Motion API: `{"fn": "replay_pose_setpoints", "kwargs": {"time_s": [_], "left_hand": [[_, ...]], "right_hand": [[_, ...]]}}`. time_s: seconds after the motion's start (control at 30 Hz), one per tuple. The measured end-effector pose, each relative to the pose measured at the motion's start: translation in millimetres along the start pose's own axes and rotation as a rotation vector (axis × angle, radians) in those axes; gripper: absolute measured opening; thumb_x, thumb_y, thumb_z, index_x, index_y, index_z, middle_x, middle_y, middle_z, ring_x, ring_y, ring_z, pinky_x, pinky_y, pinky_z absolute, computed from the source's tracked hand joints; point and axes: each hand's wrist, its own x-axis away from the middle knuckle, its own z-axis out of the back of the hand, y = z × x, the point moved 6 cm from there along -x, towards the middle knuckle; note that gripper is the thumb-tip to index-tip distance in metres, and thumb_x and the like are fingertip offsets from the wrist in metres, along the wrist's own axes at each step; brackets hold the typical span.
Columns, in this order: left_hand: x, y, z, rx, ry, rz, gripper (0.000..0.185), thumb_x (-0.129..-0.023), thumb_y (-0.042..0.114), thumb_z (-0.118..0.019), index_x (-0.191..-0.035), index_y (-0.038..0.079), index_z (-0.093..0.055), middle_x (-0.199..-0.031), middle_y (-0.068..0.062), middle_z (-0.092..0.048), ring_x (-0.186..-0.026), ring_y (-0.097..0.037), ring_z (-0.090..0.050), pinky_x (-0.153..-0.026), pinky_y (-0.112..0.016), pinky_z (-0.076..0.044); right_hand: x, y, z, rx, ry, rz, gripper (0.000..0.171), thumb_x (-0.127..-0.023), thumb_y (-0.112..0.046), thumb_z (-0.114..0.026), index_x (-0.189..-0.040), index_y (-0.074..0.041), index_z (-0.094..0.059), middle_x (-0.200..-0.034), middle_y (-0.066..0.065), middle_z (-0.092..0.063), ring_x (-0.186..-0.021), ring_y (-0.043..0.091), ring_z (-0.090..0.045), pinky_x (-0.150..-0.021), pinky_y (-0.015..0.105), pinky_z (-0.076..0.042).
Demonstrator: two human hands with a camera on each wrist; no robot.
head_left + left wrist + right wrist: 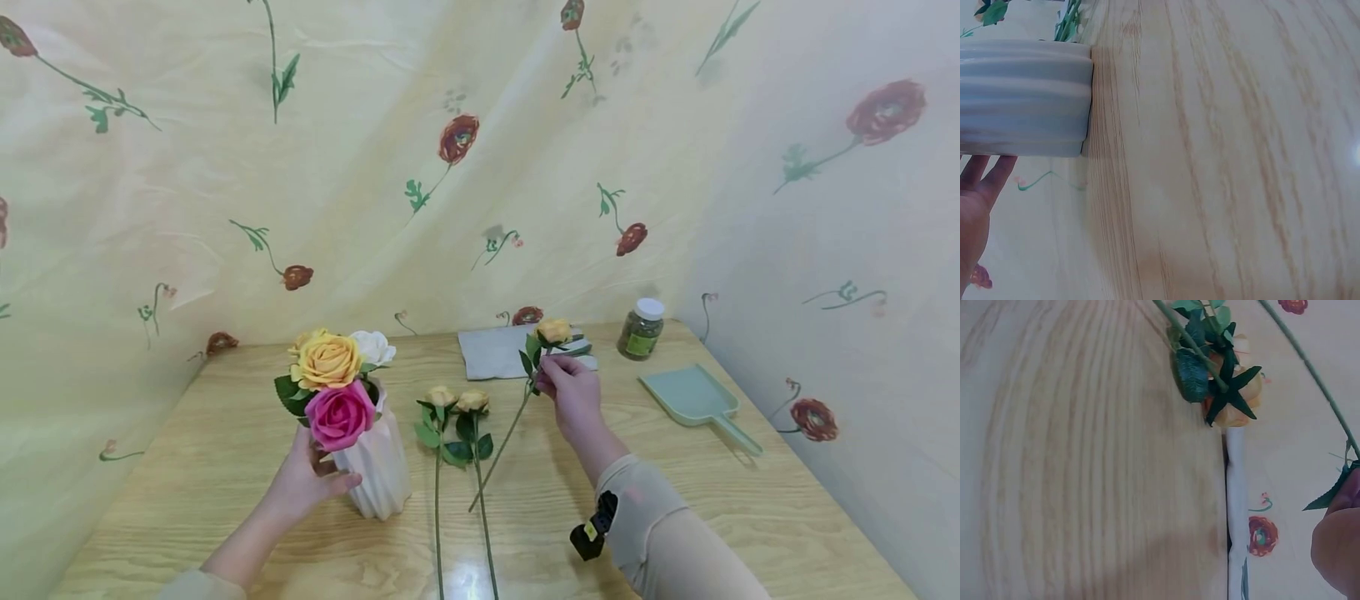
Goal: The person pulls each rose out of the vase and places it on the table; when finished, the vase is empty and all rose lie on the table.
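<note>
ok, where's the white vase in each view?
Head: white vase in the lower half, left of centre, left hand on it.
Left wrist: vase upper left, sideways, base to the right, cut off by the left edge.
Right wrist: not in it.
Shared landmark: wooden tabletop, in all three.

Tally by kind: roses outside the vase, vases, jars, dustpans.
Loose yellow roses: 3 (1 held by the right hand)
White vase: 1
Lidded jar: 1
Dustpan: 1
Total: 6
</note>
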Motion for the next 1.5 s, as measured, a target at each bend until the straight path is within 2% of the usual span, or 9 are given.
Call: {"fn": "replay_pose_setpoints", "kwargs": {"time_s": [0.1, 0.27, 0.43, 0.63, 0.97, 1.17, 1.33, 1.43, 1.5], "left_hand": [[1.0, 0.2, 0.2, 0.01, 0.002, -0.005, 0.092, -0.066, 0.0, -0.072, -0.134, 0.021, -0.013, -0.128, -0.009, -0.031, -0.103, -0.016, -0.045, -0.08, -0.045, -0.042], [4.1, -0.1, 1.6, 0.014, 0.009, -0.009, 0.095, -0.065, -0.001, -0.072, -0.134, 0.021, -0.011, -0.128, -0.01, -0.03, -0.103, -0.015, -0.045, -0.079, -0.045, -0.042], [3.6, 0.4, 1.6, -0.001, 0.011, -0.005, 0.093, -0.066, 0.001, -0.072, -0.134, 0.024, -0.012, -0.128, -0.008, -0.031, -0.102, -0.012, -0.045, -0.08, -0.044, -0.042], [4.0, -0.5, 1.2, -0.006, 0.008, 0.0, 0.093, -0.067, 0.001, -0.072, -0.134, 0.024, -0.012, -0.128, -0.008, -0.031, -0.102, -0.012, -0.045, -0.08, -0.043, -0.042], [2.6, 1.7, -0.5, -0.017, 0.009, -0.014, 0.094, -0.066, 0.002, -0.072, -0.135, 0.023, -0.012, -0.128, -0.008, -0.031, -0.102, -0.013, -0.045, -0.078, -0.036, -0.044], [3.0, 4.4, -0.8, -0.025, 0.005, -0.03, 0.093, -0.067, 0.001, -0.072, -0.135, 0.02, -0.011, -0.127, -0.009, -0.031, -0.101, -0.011, -0.044, -0.078, -0.038, -0.043], [3.6, 6.0, -1.2, -0.014, -0.002, -0.036, 0.093, -0.067, 0.0, -0.071, -0.135, 0.018, -0.011, -0.127, -0.01, -0.03, -0.101, -0.008, -0.044, -0.079, -0.041, -0.042], [2.5, 5.1, -0.4, -0.011, 0.003, -0.029, 0.093, -0.066, 0.0, -0.072, -0.134, 0.019, -0.011, -0.128, -0.01, -0.03, -0.103, -0.011, -0.044, -0.08, -0.041, -0.042], [1.4, 4.6, 0.2, -0.013, 0.005, -0.029, 0.093, -0.066, 0.0, -0.071, -0.134, 0.019, -0.011, -0.129, -0.01, -0.03, -0.106, -0.018, -0.043, -0.081, -0.042, -0.042]], "right_hand": [[1, 6, 2, 0.088, -0.007, -0.015, 0.016, -0.079, -0.005, -0.061, -0.09, 0.006, -0.054, -0.072, 0.005, -0.055, -0.059, 0.012, -0.056, -0.055, 0.023, -0.049], [5, 19, 4, 0.222, 0.0, -0.047, 0.02, -0.08, -0.008, -0.061, -0.094, 0.006, -0.056, -0.069, 0.003, -0.056, -0.058, 0.01, -0.054, -0.056, 0.023, -0.049], [5, 31, 3, 0.293, -0.014, -0.069, 0.022, -0.079, -0.006, -0.061, -0.095, 0.009, -0.056, -0.068, 0.004, -0.056, -0.056, 0.01, -0.054, -0.054, 0.023, -0.048], [9, 50, 0, 0.454, -0.063, -0.12, 0.022, -0.079, -0.008, -0.061, -0.095, 0.008, -0.057, -0.072, 0.007, -0.056, -0.058, 0.011, -0.054, -0.052, 0.023, -0.048], [15, 74, -2, 0.598, -0.131, -0.149, 0.023, -0.081, -0.008, -0.058, -0.097, 0.008, -0.058, -0.074, 0.012, -0.059, -0.056, 0.013, -0.055, -0.052, 0.024, -0.049], [19, 79, -2, 0.626, -0.114, -0.168, 0.023, -0.081, -0.009, -0.058, -0.099, 0.007, -0.058, -0.074, 0.013, -0.059, -0.053, 0.013, -0.056, -0.051, 0.024, -0.048], [20, 82, -1, 0.604, -0.11, -0.188, 0.026, -0.081, -0.009, -0.057, -0.102, 0.006, -0.057, -0.08, 0.015, -0.06, -0.06, 0.015, -0.057, -0.055, 0.025, -0.05], [20, 81, -1, 0.573, -0.118, -0.182, 0.027, -0.08, -0.007, -0.057, -0.103, 0.008, -0.056, -0.086, 0.017, -0.06, -0.066, 0.017, -0.059, -0.058, 0.026, -0.05], [19, 79, -2, 0.554, -0.124, -0.173, 0.027, -0.08, -0.007, -0.057, -0.102, 0.009, -0.056, -0.088, 0.018, -0.06, -0.068, 0.018, -0.06, -0.06, 0.026, -0.05]]}}
